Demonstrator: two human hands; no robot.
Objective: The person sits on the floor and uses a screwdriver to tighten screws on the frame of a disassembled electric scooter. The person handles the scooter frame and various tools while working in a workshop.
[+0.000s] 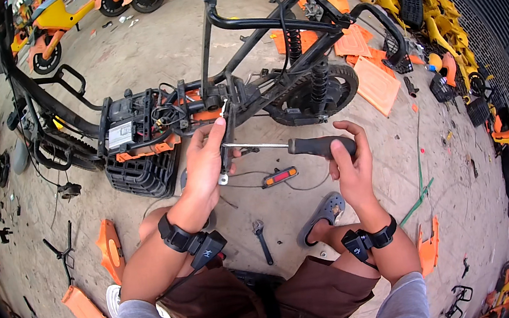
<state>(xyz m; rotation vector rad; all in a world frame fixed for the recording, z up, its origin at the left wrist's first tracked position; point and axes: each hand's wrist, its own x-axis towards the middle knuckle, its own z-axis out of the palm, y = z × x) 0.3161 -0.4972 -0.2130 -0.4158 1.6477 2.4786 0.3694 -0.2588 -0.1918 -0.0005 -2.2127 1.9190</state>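
Note:
My right hand (pixel 355 169) is wrapped round the black handle of a screwdriver (pixel 310 146), whose metal shaft points left. The shaft's tip meets a narrow dark metal bracket (pixel 227 156). My left hand (pixel 204 161) grips that bracket upright, with the thumb along its upper part. Pale metal ends show at its top and bottom; the fingers behind it are partly hidden. Just beyond my hands lies a stripped black scooter frame (pixel 258 31) with a rear wheel (pixel 347 87), coil springs and a wired battery bay (pixel 130 133).
A red and orange light (pixel 280 177) with a cable lies on the floor below the screwdriver. An adjustable wrench (pixel 262 242) lies between my legs. Orange panels (pixel 376 87) are scattered about. Yellow plastic parts (pixel 438 22) are heaped along the right wall, and scooters (pixel 53 21) stand at the back left.

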